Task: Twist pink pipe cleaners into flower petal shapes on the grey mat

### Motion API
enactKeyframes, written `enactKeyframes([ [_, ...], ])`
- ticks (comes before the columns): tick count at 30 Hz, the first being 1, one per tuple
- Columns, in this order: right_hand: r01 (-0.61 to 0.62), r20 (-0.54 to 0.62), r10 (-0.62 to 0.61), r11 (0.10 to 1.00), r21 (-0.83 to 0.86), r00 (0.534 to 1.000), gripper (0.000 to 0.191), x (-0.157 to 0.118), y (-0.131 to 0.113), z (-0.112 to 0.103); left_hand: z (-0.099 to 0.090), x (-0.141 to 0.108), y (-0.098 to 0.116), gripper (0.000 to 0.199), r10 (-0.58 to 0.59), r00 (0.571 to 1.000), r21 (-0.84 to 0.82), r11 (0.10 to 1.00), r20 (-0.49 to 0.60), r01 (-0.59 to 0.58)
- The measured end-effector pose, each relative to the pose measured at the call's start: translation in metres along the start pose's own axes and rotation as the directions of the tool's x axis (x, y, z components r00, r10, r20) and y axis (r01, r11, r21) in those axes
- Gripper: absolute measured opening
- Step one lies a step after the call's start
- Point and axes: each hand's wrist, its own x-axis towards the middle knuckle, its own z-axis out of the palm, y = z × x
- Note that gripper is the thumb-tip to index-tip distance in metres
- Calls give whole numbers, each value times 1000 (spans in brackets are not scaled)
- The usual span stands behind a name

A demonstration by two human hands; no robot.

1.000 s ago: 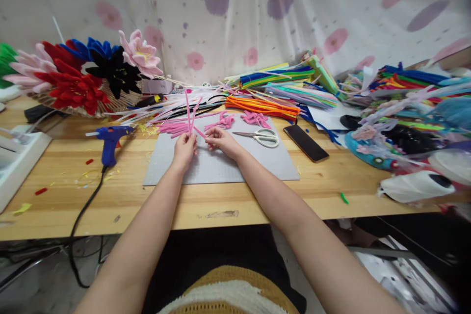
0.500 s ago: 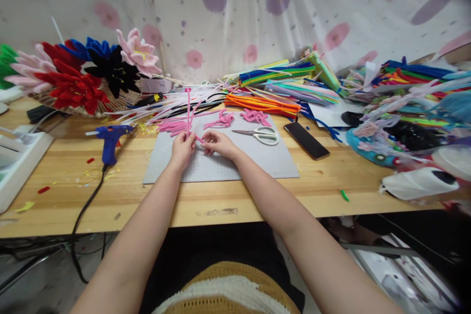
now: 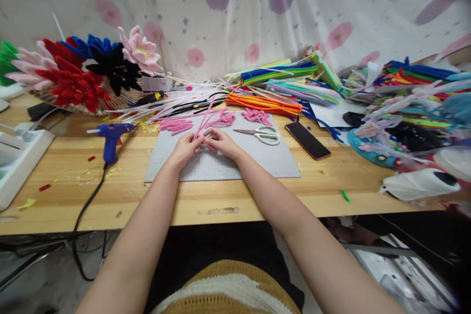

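Observation:
Pink pipe cleaners (image 3: 204,120) stick up from between my two hands, leaning to the right, with a short end below the fingers. My left hand (image 3: 188,148) is closed, pinching them near their lower part. Beside it and nearly touching, my right hand (image 3: 221,143) is also closed on the pink stems; the exact grip is partly hidden by the fingers. Both hands are over a grey cutting mat (image 3: 221,169). On its far part lie a row of cut pink pipe cleaners (image 3: 175,125) and two bent pink shapes, one at the middle (image 3: 225,118) and one farther right (image 3: 256,116).
Scissors (image 3: 263,134) lie on the mat's right, a phone (image 3: 307,140) beyond its edge. A blue glue gun (image 3: 111,141) with a cable stands left. Pipe-cleaner bundles (image 3: 263,104) line the back; fuzzy flowers (image 3: 79,81) fill the back left. A white power strip (image 3: 22,167) sits far left.
The pink pipe cleaners have tilted from upright to leaning right. My left hand has shifted right, and the two hands are closer together.

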Motion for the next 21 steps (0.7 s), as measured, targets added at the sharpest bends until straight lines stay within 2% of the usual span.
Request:
enactKeyframes([
  [7,-13,-78,13,1000,4,997,17,-1,-1,-3,-2,1,-1,20,5,999,-51,999,49,-3],
  [9,-10,-85,10,1000,4,996,17,-1,-1,-3,-2,2,-3,21,13,1000,-67,998,26,-11],
  [14,-24,28,24,1000,-7,999,22,-2,-3,2,3,2,-4,22,50,998,-133,990,-36,-54],
  [16,-33,35,33,999,-18,999,23,-2,-3,4,6,3,-6,24,71,995,-134,988,-68,-79],
  [21,-29,-122,22,998,-60,992,24,0,-2,4,7,6,-11,30,68,992,-81,994,-105,-77],
])
